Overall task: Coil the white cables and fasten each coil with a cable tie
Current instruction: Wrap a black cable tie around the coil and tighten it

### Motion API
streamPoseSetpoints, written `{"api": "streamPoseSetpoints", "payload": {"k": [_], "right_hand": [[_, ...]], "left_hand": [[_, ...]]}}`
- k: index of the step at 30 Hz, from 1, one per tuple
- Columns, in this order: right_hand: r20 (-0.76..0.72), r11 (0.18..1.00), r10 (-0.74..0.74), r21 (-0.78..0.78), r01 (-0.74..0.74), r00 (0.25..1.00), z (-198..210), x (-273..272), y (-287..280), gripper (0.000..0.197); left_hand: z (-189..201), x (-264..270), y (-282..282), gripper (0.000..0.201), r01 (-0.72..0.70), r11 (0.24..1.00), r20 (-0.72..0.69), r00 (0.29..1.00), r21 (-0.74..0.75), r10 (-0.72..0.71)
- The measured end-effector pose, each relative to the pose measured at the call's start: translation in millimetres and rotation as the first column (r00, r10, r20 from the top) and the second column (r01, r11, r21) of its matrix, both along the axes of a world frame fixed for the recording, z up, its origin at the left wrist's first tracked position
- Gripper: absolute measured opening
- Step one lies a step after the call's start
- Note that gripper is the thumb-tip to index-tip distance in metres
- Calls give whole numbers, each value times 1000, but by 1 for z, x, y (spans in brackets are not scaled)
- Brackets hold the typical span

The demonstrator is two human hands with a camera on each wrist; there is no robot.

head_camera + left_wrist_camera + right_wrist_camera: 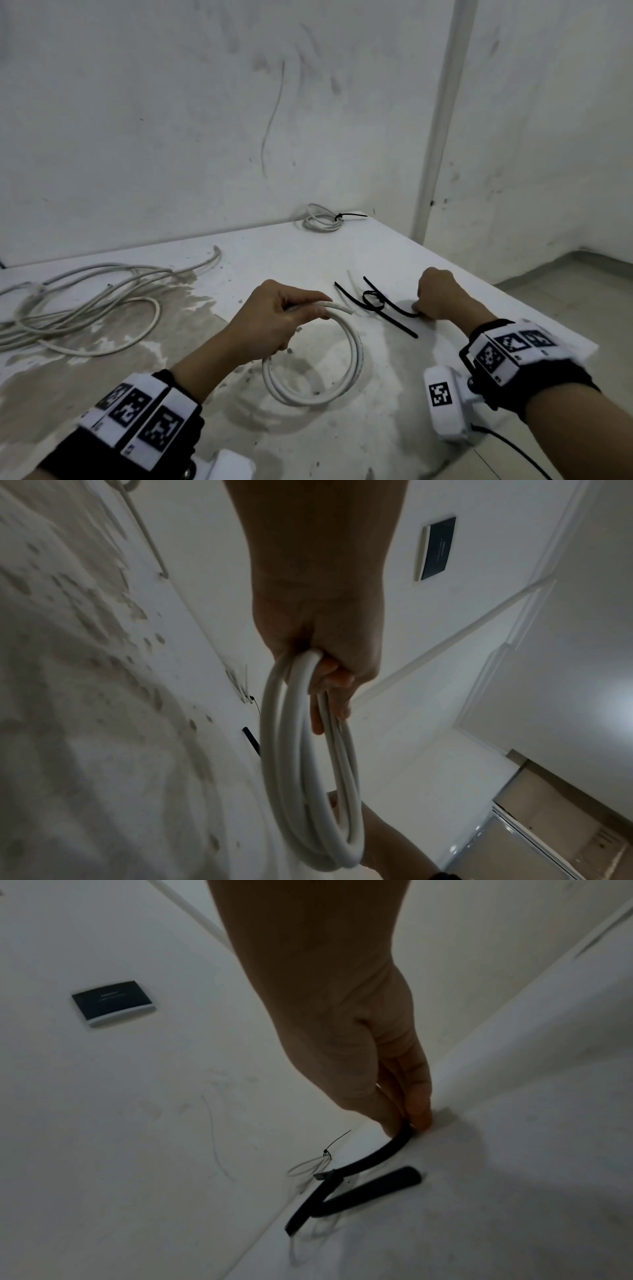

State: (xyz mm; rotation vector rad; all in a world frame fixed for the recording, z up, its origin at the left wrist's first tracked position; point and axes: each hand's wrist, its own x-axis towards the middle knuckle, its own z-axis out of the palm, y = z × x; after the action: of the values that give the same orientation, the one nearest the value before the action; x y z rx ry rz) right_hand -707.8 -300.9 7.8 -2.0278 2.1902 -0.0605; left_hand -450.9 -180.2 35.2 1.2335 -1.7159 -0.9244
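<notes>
Scuffed white wall (205,120) behind, with a pale vertical pipe (442,120) running up it at right; below, a white stained tabletop (342,442), blotchy grey-brown across its left half.

Left hand (274,320): fingers curled round the top of a round coil of thick white cable (352,356), thumb pressing the strands against the fingers. Coil of several turns hangs from the grip just above the table (the left wrist view shows the turns bunched in the fist (329,674), loop (298,777) dangling below). One cut cable end pokes out past the thumb toward the right.

Right hand (440,296): down at the table surface, thumb and fingertip pinching one end of a black flat cable tie (394,305). Right wrist view confirms the pinch (404,1115), the tie (373,1158) curving away from the fingers. More black ties (373,308) lie crossed just beside it, between the two hands; one forms a small loop.

Far table corner: a small white cable coil already bound with a thin black tie (323,219), tail sticking out right.

Left side of table: loose tangle of white cables (85,308), uncoiled, well apart from the hands.

Wall in wrist view: a dark rectangular plate (113,1003).
</notes>
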Motion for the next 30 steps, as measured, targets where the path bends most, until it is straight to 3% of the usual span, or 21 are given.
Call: {"api": "streamPoseSetpoints", "payload": {"k": [3,5,7,9,11,14,16,18,21,23,25,30], "right_hand": [[74,997,-53,-59,57,996,0,-1,-3,29],[174,983,-72,-154,100,982,11,4,0,5],[255,940,-19,-324,104,967,25,14,5,15],[277,832,110,-551,64,954,43,36,16,14],[139,656,336,-745,-126,932,60,66,31,12],[-139,391,659,-776,-494,740,71,111,46,9],[-111,322,803,-745,-584,585,75,140,55,7],[60,362,866,-760,-540,496,80,161,62,6],[371,553,816,-727,-407,444,85,182,66,10],[499,622,782,-663,-417,374,89,195,70,13],[532,618,786,-644,-452,316,91,208,75,14],[526,588,808,-691,-420,267,91,240,81,14]], "left_hand": [[3,1,4,16,9,1000,-11,1000,9,-9],[7,6,6,17,17,1000,-19,1000,1,-17],[11,15,9,18,16,1000,-48,999,-13,-17],[15,26,11,19,8,999,-101,995,-37,-11],[19,37,12,19,-13,997,-153,988,-71,2],[25,49,14,21,-47,990,-196,980,-129,21],[28,60,16,19,-89,982,-185,981,-168,57],[30,73,17,18,-148,972,-171,978,-181,117],[32,94,21,18,-225,957,-160,967,-184,196],[34,105,25,19,-246,952,-128,966,-181,225],[35,115,27,19,-266,948,-108,962,-176,250],[38,135,25,16,-388,897,-136,921,-212,366]]}}
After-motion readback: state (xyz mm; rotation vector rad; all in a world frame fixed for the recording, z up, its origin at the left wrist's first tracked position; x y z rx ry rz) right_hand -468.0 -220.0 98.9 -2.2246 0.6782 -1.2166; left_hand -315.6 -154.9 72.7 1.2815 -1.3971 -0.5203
